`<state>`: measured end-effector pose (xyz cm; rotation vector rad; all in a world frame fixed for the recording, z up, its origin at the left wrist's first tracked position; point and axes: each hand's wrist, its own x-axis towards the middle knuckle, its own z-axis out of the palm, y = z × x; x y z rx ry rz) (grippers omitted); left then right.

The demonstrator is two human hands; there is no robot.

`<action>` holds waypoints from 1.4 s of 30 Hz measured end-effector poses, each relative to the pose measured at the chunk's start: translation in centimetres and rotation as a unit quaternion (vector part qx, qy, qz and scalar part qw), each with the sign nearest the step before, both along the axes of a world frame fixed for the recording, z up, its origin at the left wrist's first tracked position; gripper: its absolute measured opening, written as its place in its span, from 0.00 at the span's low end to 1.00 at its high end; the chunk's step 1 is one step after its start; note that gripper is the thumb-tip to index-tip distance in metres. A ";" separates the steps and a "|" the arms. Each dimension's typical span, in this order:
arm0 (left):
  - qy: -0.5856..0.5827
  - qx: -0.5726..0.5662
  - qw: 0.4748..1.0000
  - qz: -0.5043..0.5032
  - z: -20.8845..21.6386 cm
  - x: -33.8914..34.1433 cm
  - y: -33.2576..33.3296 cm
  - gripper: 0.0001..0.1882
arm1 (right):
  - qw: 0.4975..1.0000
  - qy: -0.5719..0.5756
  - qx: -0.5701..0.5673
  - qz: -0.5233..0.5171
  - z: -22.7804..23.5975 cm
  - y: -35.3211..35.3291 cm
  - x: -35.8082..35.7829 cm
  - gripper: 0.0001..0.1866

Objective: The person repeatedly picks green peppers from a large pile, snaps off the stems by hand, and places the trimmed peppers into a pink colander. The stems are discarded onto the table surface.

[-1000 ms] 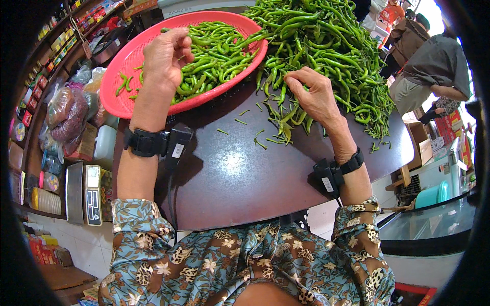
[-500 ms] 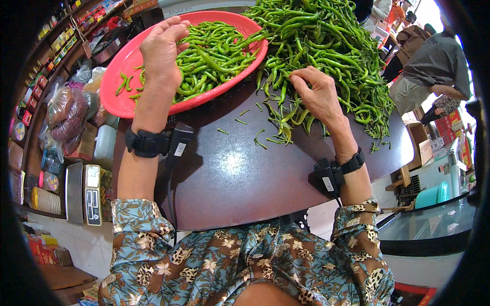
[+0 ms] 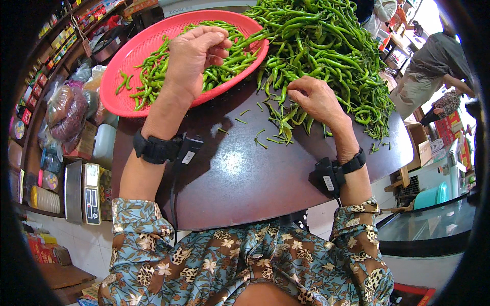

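Observation:
My left hand [image 3: 196,56] hangs above the red plastic basket [image 3: 113,84], fingers curled in toward the thumb. No pepper sticks out of it, and the inside of its grip is hidden. Beneath it, green chili peppers [image 3: 153,84] lie spread over the mesh bottom. My right hand [image 3: 319,99] is at the near edge of a tall heap of green chili peppers [image 3: 326,46]. Its fingers are bent and closed against the thumb; whether a pepper or stem is between them cannot be made out. Both wrists wear black straps with small boxes.
Short green stem bits [image 3: 260,140] lie scattered on the dark, shiny table [image 3: 229,188]. At left are a scale [image 3: 92,194], filled plastic bags [image 3: 66,112] and shelves of goods. A person in grey [image 3: 434,71] stands at the right, beyond the table.
My left hand has moved right across the basket, its fingers now curled further in. My right hand stays by the heap, its fingers bent slightly lower. The person at right has shifted.

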<state>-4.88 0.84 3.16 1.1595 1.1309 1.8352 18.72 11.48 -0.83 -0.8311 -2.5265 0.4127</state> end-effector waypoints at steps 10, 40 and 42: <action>0.061 -0.016 0.998 -0.030 -0.1 1.4 -0.2 0.05 | 0.991 -0.127 -0.016 -0.048 1.6 0.0 1.2 0.11; 0.062 0.002 0.997 -0.041 0.6 2.5 -1.3 0.05 | 0.972 -0.135 0.182 0.060 -2.6 -1.0 -4.4 0.12; 0.060 0.003 0.997 -0.038 0.6 2.5 -1.4 0.05 | 0.974 -0.117 0.182 0.062 -2.5 -0.8 -4.5 0.11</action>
